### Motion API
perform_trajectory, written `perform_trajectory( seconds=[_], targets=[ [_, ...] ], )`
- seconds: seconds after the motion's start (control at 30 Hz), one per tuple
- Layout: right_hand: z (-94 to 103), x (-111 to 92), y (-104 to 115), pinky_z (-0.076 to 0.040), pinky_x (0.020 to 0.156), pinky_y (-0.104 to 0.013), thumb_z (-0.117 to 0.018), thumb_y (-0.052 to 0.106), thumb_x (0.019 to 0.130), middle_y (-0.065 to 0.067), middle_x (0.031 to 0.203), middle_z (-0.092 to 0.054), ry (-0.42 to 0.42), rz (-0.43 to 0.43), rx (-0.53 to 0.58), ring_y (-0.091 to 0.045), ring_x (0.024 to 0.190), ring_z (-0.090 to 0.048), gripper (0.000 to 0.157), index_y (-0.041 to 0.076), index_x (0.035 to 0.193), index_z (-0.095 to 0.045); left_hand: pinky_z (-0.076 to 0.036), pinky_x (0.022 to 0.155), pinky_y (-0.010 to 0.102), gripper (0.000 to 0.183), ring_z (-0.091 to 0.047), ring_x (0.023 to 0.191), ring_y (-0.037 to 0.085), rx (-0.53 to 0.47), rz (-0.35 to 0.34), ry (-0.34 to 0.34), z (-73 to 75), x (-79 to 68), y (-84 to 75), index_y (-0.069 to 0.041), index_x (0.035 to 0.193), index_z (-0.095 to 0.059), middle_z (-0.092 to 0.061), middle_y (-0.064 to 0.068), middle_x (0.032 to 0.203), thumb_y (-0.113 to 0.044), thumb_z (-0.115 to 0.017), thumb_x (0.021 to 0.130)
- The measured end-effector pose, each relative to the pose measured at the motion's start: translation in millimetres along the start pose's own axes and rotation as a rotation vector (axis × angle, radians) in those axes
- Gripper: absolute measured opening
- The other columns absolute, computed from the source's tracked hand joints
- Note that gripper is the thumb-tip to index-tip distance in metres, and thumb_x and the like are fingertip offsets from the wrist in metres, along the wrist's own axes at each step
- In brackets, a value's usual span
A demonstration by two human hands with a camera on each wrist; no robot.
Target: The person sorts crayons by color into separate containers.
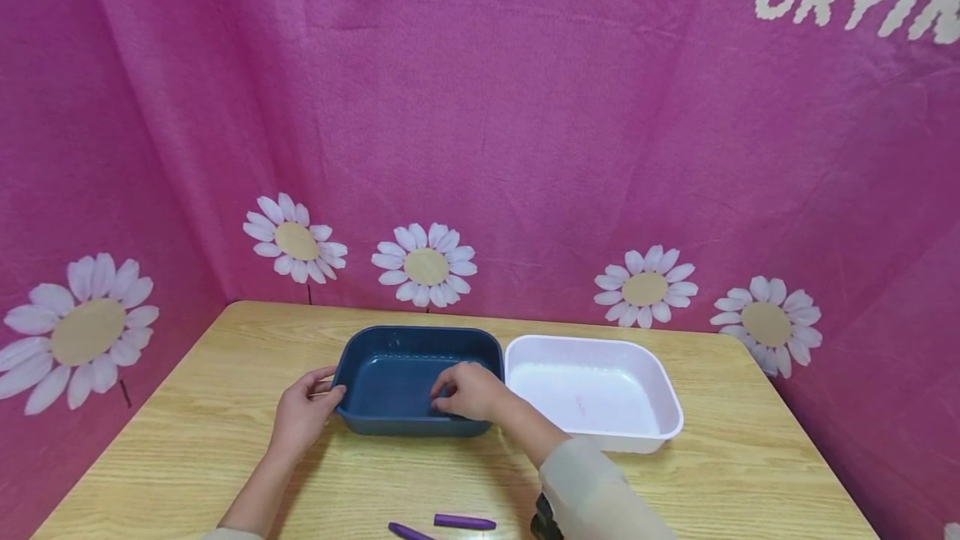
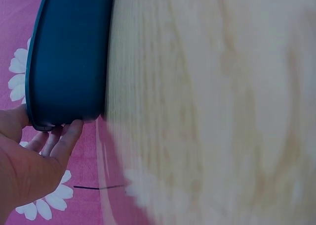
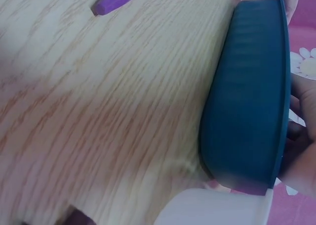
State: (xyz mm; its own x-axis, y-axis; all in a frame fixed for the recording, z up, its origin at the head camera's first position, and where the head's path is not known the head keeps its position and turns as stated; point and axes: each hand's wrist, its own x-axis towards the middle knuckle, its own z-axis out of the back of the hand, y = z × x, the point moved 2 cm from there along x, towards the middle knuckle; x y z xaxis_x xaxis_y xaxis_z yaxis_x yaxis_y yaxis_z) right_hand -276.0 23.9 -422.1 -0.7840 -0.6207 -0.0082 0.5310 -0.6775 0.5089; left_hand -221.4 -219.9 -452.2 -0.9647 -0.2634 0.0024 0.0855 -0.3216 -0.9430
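My left hand (image 1: 302, 413) grips the left end of a dark blue tub (image 1: 416, 425), thumb at the rim and fingers against the outer wall. In the left wrist view the fingertips of that hand (image 2: 37, 160) touch the tub's end. Over the tub's right half, my right hand (image 1: 474, 392) reaches inside with bent fingers and thumb apart; no held thing shows. The tub's wall partly hides the right hand (image 3: 305, 131) in the right wrist view. Two purple crayons (image 1: 465, 522) (image 1: 408, 532) lie near the table's front edge, one cut off by the frame.
A white tub (image 1: 667, 427) stands against the blue tub's right side, under my right forearm. Both rest on a wooden table (image 1: 750, 457). Behind it hangs a pink cloth (image 1: 525, 148) with daisies and white lettering. A small dark object (image 1: 545, 519) shows beside my right sleeve.
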Motion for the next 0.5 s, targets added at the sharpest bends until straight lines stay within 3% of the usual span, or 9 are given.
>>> perform_trajectory(
  seconds=[0.23, 0.5],
  targets=[
    [9.0, -8, 0, -0.047, 0.069, -0.022, -0.068, 0.022, 0.084, 0.001, 0.09, -0.069, -0.013, -0.026, 0.079, -0.008, 0.082, -0.059, 0.016, 0.012, 0.095, -0.073, -0.054, 0.07, 0.023, 0.041, -0.064, 0.084, 0.009, 0.015, 0.009, 0.002, 0.3, -0.4, 0.5, 0.002, 0.129, -0.051, -0.061, 0.024, 0.112, -0.011, -0.058, 0.091],
    [18.8, -17, -3, -0.045, 0.061, -0.021, -0.068, 0.022, 0.085, 0.002, 0.082, -0.068, -0.043, -0.02, 0.122, -0.005, 0.07, -0.055, 0.017, 0.01, 0.096, -0.072, -0.052, 0.067, 0.018, 0.041, -0.06, 0.077, -0.003, 0.021, 0.008, -0.002, -0.4, 0.1, 1.3, 0.002, 0.129, -0.051, -0.062, 0.024, 0.112, -0.011, -0.059, 0.091]
  ],
)
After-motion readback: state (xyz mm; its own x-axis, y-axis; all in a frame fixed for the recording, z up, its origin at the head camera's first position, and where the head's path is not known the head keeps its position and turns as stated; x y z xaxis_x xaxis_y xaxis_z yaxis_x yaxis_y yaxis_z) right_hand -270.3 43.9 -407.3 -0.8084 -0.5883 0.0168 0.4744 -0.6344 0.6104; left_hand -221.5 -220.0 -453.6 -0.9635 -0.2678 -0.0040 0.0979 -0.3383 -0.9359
